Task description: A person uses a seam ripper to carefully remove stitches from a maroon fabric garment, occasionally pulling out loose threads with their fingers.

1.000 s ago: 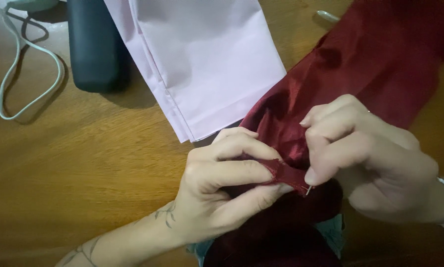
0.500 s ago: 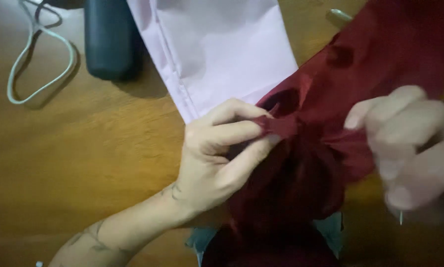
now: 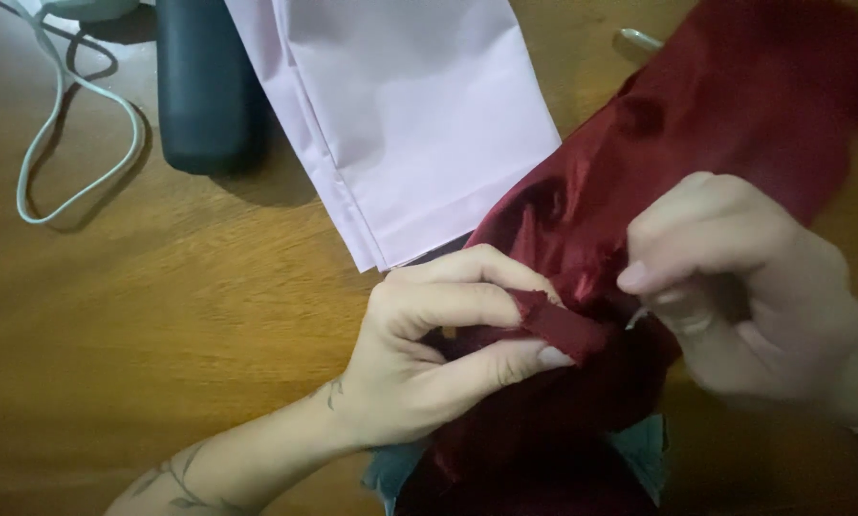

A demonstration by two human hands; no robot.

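While 0.5 s ago our right hand swung away, it is now back, fingers pinched together at the fold of dark red satin cloth that our left hand clamps above the wooden surface; stitching looks underway.

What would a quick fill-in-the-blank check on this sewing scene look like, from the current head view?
1. The left hand pinches a folded edge of the ____ fabric.
2. The pale pink cloth lies on a ____ table.
3. The dark case lies between the pink cloth and a coiled white ____.
4. The right hand is at the fabric beside the ____ hand.

Missing words: red; wooden; cable; left
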